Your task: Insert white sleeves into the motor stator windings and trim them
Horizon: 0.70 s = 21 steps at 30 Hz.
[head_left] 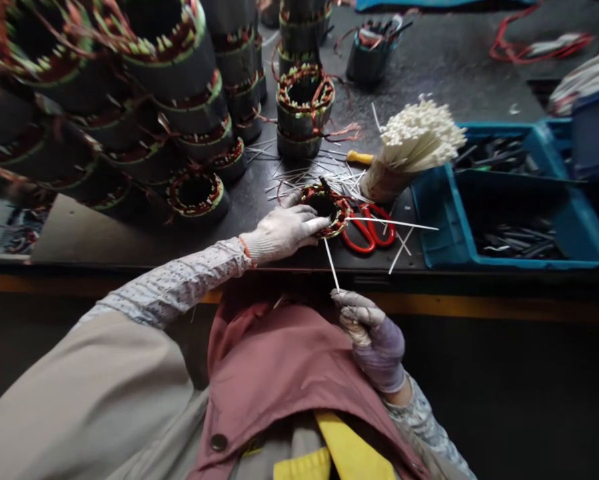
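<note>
A small motor stator (340,217) with copper windings lies on the bench. My left hand (292,230), in a white glove, is wrapped over its near left side and holds it. My right hand (369,333), gloved in white and purple, is below the bench edge and pinches the end of a thin white strip (332,265). That strip runs up to the stator's near rim. Another white strip (404,223) sticks out from the stator to the right. Red-handled scissors (364,233) lie against the stator's right side, their blades hidden.
Stacked stators (179,113) crowd the left, with another stack (304,110) behind. A bundle of white strips (412,147) stands at right, near a yellow handle (359,158). Blue bins (437,233) hold dark pieces. Loose strips (294,179) litter the bench. A co-worker's sleeve (587,80) shows far right.
</note>
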### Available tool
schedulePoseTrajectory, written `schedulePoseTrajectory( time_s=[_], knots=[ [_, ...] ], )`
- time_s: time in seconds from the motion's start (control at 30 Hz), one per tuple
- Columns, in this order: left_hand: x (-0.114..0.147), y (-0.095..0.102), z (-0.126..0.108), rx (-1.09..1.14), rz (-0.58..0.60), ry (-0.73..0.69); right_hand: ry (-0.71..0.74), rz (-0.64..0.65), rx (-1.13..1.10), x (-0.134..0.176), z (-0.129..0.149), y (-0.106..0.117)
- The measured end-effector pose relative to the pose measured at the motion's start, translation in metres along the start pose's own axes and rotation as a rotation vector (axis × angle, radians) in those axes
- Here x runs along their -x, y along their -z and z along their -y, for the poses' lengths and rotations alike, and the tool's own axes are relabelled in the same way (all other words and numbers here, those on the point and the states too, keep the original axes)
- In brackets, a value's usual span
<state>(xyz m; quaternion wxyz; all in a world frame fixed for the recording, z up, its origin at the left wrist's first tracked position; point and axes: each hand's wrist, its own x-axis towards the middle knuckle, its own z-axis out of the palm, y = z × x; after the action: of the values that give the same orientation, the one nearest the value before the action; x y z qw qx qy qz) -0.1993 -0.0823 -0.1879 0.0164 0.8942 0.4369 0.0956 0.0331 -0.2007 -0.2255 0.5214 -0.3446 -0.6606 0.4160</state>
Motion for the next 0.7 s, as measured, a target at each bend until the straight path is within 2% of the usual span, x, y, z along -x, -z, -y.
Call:
schedulePoseTrajectory(
  time_s=[0.13,0.27,0.4,0.47,0.6,0.7],
  knots=[
    [0.0,0.002,0.002,0.077,0.0,0.04,-0.033,-0.007,-0.003,-0.002,-0.006,-0.003],
    [0.001,0.003,-0.004,0.174,-0.036,0.111,0.004,-0.029,0.053,-0.03,-0.025,-0.016],
    [0.006,-0.003,-0.017,0.335,-0.244,0.321,0.04,-0.149,0.117,-0.067,-0.045,-0.034],
    [0.008,-0.007,-0.021,0.422,-0.345,0.38,0.047,-0.166,0.129,-0.076,-0.046,-0.038],
    [0.009,-0.015,-0.018,0.4,-0.423,0.227,0.098,-0.209,0.225,-0.077,-0.031,-0.034],
    [0.008,-0.019,-0.013,0.353,-0.472,0.131,0.131,-0.145,0.343,-0.079,-0.014,-0.031]
  ],
)
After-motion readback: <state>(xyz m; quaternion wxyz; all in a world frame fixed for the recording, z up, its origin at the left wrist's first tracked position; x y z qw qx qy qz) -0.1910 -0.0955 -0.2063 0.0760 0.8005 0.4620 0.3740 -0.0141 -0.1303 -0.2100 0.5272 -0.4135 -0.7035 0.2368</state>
